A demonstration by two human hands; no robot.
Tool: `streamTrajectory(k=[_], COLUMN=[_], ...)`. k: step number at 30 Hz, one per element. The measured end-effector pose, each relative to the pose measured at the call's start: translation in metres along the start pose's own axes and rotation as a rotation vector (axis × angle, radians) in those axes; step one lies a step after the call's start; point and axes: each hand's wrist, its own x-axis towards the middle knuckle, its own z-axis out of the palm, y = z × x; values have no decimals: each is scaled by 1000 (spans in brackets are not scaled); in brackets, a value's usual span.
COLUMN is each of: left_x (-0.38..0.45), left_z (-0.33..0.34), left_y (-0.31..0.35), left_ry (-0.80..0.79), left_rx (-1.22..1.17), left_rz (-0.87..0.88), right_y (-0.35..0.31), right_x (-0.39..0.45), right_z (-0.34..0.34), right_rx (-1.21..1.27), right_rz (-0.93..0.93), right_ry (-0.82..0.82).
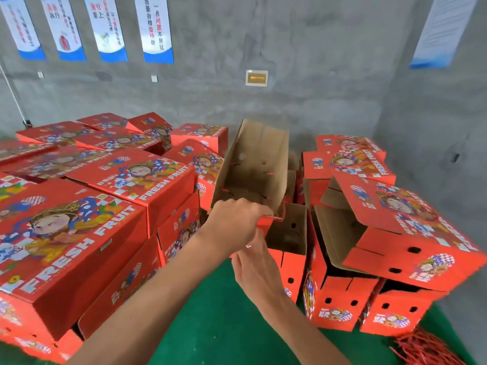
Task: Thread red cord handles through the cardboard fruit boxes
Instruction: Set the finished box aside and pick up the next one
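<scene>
An open cardboard fruit box (253,164) is held up in the middle, its brown inside facing me and short bits of red cord (270,173) poking through its holes. My left hand (234,222) is shut on the box's lower edge. Just beneath it, my right hand (254,262) reaches up against the box's red underside; its fingertips are hidden behind my left hand. A bundle of loose red cords (427,349) lies at the bottom right on the green surface (210,325).
Closed red "FRESH FRUIT" boxes (79,233) are stacked in rows on the left. Open and tipped boxes (382,246) are piled on the right. A grey concrete wall with hanging banners (155,27) stands behind.
</scene>
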Motion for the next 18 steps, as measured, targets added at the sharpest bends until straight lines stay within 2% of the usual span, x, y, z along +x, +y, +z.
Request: streamTrajectory(k=[3,8,14,18], left_x=[-4,-10,2,22], left_z=[33,99,168,196], left_y=[-20,-44,-54,-45], left_ry=[-103,-331,-402,-426], left_rx=[-57,-195,-395,-369], left_rz=[-13,-28,-28,-62], right_y=[0,14,47,72], right_x=[-12,-33,-40,-29], right_z=[31,99,145,156], right_rx=[74,43,-76,-51], right_rz=[15,76,141,192], right_ry=[-62,-224,-277,-351])
